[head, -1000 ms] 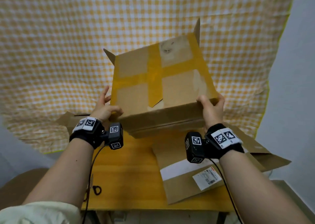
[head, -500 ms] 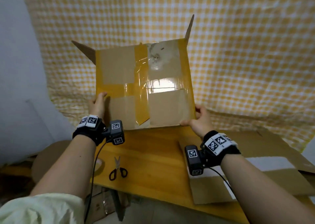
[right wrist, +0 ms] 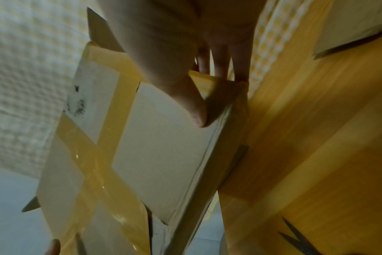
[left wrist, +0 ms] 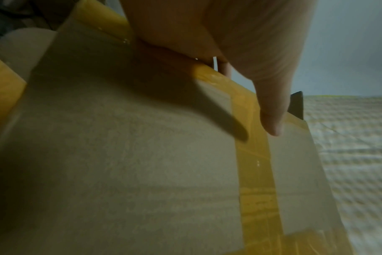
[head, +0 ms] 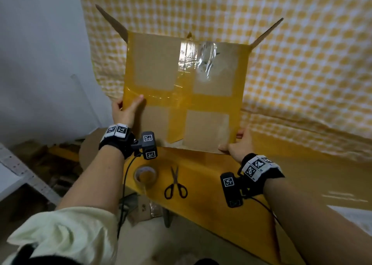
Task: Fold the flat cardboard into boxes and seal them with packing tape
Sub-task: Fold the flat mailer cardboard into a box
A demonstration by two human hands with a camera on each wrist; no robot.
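Cardboard box (head: 185,95) stands tipped on edge at the back of the wooden bench (head: 211,188), its taped bottom facing the person, likely for checking the seal. Left hand (head: 125,111) pinches the left edge, thumb in front; right hand (head: 238,145) pinches the lower right corner — steadying it. Nearer lie scissors (head: 175,185) and a tape roll (head: 145,175).

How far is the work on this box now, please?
Done: one face of the box is closed with crossed yellow tape. In hand: the left hand and right hand grip its side edges, holding it above the table. Left: the far flaps stand open; tape roll and scissors lie unused.
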